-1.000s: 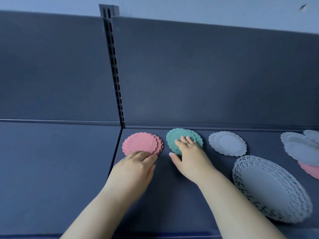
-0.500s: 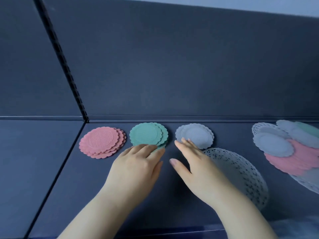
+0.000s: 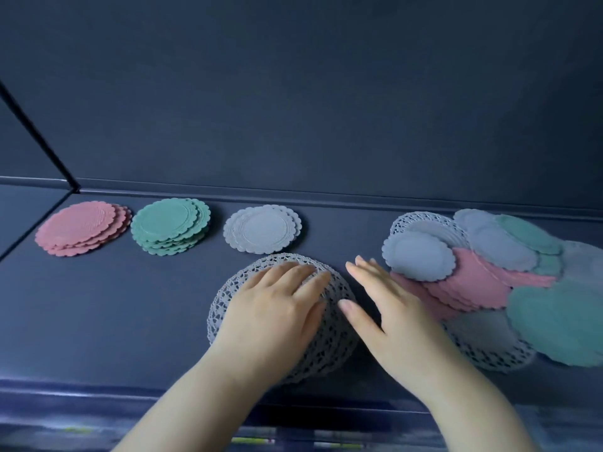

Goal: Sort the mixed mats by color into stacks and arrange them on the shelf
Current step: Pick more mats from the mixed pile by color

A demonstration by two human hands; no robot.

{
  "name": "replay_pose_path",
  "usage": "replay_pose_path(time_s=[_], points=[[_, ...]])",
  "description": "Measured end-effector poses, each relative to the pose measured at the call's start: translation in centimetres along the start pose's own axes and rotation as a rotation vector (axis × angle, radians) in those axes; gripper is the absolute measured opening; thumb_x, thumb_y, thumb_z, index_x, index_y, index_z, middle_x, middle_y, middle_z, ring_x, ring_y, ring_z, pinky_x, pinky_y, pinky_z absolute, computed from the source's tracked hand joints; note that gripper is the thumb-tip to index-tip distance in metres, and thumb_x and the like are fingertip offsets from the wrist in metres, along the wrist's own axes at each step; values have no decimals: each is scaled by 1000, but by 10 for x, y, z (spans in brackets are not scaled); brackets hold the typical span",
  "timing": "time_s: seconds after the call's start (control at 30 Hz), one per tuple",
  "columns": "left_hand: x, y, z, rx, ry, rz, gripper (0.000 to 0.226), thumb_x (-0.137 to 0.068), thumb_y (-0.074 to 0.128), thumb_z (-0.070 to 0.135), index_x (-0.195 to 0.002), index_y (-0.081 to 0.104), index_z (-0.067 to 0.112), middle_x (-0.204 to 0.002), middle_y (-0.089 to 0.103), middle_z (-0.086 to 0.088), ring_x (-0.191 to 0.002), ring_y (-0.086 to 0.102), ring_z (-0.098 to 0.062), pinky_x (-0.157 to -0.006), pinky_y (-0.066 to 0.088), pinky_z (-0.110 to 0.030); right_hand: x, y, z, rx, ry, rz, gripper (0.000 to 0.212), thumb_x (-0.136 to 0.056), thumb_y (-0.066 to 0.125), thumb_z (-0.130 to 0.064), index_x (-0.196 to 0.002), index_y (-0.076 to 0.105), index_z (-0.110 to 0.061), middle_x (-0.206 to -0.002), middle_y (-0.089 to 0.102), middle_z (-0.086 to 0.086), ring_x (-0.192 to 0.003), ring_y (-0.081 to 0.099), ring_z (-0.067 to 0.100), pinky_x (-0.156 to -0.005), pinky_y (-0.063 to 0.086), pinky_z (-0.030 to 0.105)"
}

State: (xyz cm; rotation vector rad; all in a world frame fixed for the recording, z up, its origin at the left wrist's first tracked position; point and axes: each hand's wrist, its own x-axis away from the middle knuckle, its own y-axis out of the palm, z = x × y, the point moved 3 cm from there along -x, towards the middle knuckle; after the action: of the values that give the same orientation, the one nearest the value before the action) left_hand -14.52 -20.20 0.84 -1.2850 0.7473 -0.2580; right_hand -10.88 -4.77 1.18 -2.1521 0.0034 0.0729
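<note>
Both hands have left the small stacks at the back and come forward to the stack of grey lace mats [image 3: 228, 301] near the front of the shelf [image 3: 114, 305]. The left hand [image 3: 277, 318] lies flat on top of that stack, fingers [image 3: 293, 272] straight and close together. The right hand [image 3: 394, 321] is just beside the stack's right edge, fingers [image 3: 368, 272] straight and slightly apart, holding nothing.

Along the back stand three sorted stacks of small scalloped mats: the pink stack [image 3: 83, 228], the green stack [image 3: 171, 225] and the grey stack [image 3: 262, 228]. To the right lies the mixed pile [image 3: 473, 272] of pink, green, grey and lace mats, overlapping.
</note>
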Motion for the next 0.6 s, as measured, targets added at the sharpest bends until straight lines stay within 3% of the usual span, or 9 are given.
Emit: replay_pose_path(time_s=[0.23,0.47,0.6], points=[[21,-3,20,14,-32,25,38,-88,42,35,-114,66,21,-112,67,3,-105,62,-21,-87,49,-35,25,-10,7,44,-57,10,54,-91,39,-48,-142,23,-38,-147,16,-27,-136,2,-11,-107,3,9],[45,-3,19,128,21,54,38,-90,42,34,-117,65,20,-113,65,4,-105,61,-20,-85,48,-32,63,4,-1,77,15,66,51,-91,39,-49,-140,32,-34,-135,21,-31,-132,10,-14,-98,-1,-4],[59,-2,28,186,18,106,36,-90,44,31,-116,64,17,-113,65,3,-105,61,-21,-87,48,-33,78,-2,2,114,58,89,51,-90,44,-41,-139,35,-31,-138,25,-28,-135,18,-6,-105,10,8]])
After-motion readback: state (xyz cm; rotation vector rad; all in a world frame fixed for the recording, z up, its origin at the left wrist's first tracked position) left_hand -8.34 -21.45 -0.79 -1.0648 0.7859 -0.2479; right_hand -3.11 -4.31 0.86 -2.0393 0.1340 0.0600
